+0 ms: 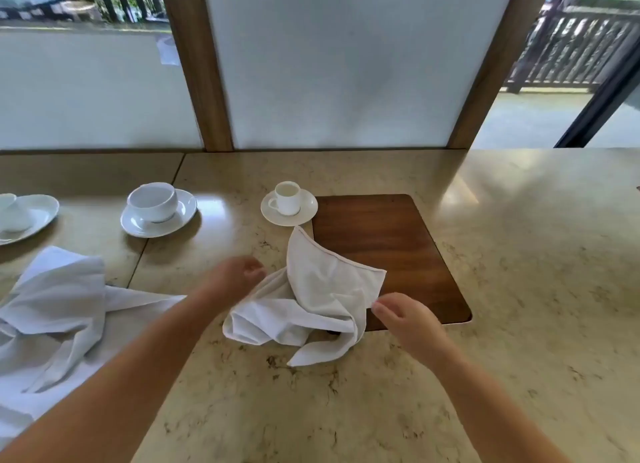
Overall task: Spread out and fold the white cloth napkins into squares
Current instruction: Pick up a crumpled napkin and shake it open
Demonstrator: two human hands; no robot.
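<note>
A crumpled white cloth napkin point(311, 299) lies half on the stone table, half on a dark wooden board point(391, 251). My left hand point(235, 275) pinches the napkin's left edge with closed fingers. At the napkin's right corner, beside the board's front edge, my right hand point(405, 318) grips the hem between thumb and fingers. One corner of the cloth points up toward a small cup. A pile of other rumpled white napkins point(59, 306) rests at the left edge of the table.
A small white cup on a saucer point(289, 202) stands just behind the napkin. A larger cup and saucer point(157, 208) sits to the left, and another plate point(27, 216) lies at the far left. Frosted panels and wooden posts rise behind the table point(519, 254).
</note>
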